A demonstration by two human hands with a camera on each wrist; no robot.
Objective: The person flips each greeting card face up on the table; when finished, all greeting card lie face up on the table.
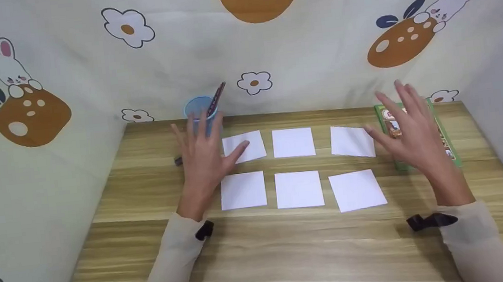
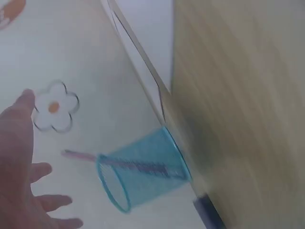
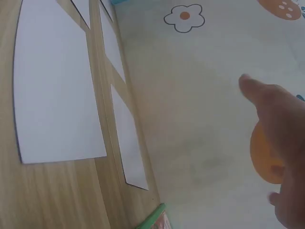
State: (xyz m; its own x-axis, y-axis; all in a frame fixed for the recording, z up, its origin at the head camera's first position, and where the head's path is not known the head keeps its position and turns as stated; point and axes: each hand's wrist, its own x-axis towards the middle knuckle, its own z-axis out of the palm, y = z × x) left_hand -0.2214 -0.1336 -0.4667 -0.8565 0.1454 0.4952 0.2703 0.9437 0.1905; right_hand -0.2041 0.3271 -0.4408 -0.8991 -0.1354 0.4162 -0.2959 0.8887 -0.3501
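White cards [image 1: 293, 142], six in all, lie flat on the wood-grain table [image 1: 319, 250] in two rows of three, spaced apart between the hands. Left hand [image 1: 204, 162]: palm down and raised, fingers spread and nearly straight, thumb held wide; it grips nothing. From the head, its thumb crosses the upper left card and its fingertips overlap the blue cup [image 2: 157, 191], but the left wrist view shows a gap between fingers and cup. One pen [image 1: 216, 99] leans in the cup, which stands upright by the patterned wall [image 1: 187, 63]; a dark block [image 1: 178, 161] sits just beside it. Right hand [image 1: 412, 138]: likewise raised, fingers apart, thumb out, holding nothing. It hovers over the green-edged book [image 1: 391, 126], hiding part of the cover, its thumb tip overlapping the upper right card's edge; the right wrist view shows it clear of cards and book.
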